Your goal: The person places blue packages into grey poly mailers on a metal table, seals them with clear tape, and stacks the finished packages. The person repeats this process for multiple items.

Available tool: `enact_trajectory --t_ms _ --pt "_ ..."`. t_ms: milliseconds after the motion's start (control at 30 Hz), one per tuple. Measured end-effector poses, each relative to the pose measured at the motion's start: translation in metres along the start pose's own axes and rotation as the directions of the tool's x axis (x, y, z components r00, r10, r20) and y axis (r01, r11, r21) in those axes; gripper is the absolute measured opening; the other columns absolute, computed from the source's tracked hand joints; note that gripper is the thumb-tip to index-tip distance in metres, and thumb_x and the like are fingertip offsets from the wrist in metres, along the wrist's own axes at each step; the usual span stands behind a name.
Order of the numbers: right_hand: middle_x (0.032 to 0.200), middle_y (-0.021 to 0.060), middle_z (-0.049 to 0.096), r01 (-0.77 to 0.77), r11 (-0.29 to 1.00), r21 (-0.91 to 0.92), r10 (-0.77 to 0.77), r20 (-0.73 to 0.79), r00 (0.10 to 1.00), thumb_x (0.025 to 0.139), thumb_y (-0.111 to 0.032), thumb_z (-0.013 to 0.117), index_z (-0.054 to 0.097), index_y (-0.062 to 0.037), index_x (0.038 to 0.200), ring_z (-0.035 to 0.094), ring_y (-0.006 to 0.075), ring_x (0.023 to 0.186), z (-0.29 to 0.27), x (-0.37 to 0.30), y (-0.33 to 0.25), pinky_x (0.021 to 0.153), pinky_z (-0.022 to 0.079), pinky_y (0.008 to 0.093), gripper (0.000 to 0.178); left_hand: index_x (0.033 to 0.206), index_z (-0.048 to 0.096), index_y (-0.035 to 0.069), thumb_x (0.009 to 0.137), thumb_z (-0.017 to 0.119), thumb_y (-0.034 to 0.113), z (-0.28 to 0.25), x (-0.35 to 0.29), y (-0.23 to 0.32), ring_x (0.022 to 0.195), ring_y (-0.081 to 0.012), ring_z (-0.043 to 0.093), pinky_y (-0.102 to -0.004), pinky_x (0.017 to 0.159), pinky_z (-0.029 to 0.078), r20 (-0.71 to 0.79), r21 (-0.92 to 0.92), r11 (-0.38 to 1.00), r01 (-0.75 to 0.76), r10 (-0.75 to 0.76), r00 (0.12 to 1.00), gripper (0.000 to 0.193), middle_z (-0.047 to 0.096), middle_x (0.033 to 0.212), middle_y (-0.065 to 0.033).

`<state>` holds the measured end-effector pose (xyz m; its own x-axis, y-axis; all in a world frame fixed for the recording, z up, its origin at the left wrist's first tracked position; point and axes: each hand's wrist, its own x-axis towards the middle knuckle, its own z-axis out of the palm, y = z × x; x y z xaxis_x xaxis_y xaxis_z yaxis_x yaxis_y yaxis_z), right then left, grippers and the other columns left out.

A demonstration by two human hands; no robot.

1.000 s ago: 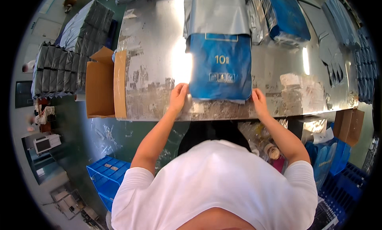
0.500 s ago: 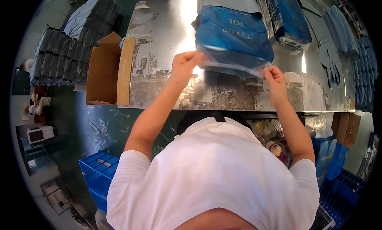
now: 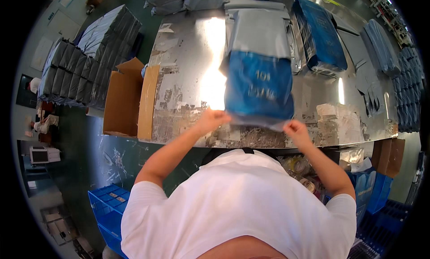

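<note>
Flat on the metal table lies a blue plastic bag (image 3: 260, 86) with pale printing and a clear strip along its near edge. My left hand (image 3: 214, 120) pinches the left corner of that strip. At the right corner, my right hand (image 3: 296, 131) has its fingers closed on the same edge. The bag is slightly blurred. Just beyond it, and touching it, is a grey plastic package (image 3: 260, 30); whether its near end lies under or inside the blue bag, I cannot tell.
A stack of blue packages (image 3: 320, 35) lies right of the bag. An open cardboard box (image 3: 121, 102) stands at the table's left edge, with stacked grey packages (image 3: 89, 57) behind it. Blue crates (image 3: 109, 209) stand on the floor at lower left. Grey packages (image 3: 380, 46) line the right side.
Both hands have moved nearer to my body, and the blue bag's near edge has come with them. More of the grey package and the table's far end now shows.
</note>
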<state>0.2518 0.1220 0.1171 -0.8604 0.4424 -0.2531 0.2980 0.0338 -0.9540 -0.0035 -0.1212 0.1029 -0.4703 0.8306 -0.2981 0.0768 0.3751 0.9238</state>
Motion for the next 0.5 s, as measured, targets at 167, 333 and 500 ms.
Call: enact_trajectory --t_ms 167,333,500 --pt "0.081 0.003 0.058 0.014 0.993 -0.116 -0.037 -0.203 0.978 0.074 0.0 0.057 0.055 0.0001 0.094 0.054 0.0087 0.075 -0.038 0.037 0.078 0.07 0.044 0.023 0.02 0.097 0.059 -0.001 0.073 0.064 0.02 -0.027 0.024 -0.062 0.069 -0.0212 0.059 -0.0326 0.07 0.048 -0.311 -0.098 0.991 0.092 -0.118 0.943 0.033 0.063 0.078 -0.0109" --pt "0.087 0.0121 0.059 -0.176 0.852 -0.493 -0.158 -0.563 0.811 0.075 -0.016 0.055 0.052 -0.0022 0.102 0.058 0.0267 0.082 -0.039 0.163 0.09 0.072 0.046 0.0351 0.031 0.11 0.044 0.0 0.071 0.066 0.029 -0.021 0.128 -0.013 0.082 -0.0333 0.058 -0.0387 0.07 0.046 -0.512 0.618 0.765 0.182 0.216 0.831 0.053 0.06 0.087 -0.0163" --pt "0.086 0.0203 0.06 -0.363 0.632 -0.685 0.026 -0.449 0.893 0.076 -0.028 0.05 0.059 -0.0027 0.09 0.057 0.0376 0.08 -0.037 0.202 0.069 0.069 0.045 0.0422 0.031 0.085 0.06 0.005 0.077 0.054 0.03 -0.019 0.168 -0.022 0.078 -0.0305 0.06 -0.04 0.067 0.047 -0.435 0.605 0.693 0.391 -0.124 0.892 0.027 0.062 0.082 -0.0136"
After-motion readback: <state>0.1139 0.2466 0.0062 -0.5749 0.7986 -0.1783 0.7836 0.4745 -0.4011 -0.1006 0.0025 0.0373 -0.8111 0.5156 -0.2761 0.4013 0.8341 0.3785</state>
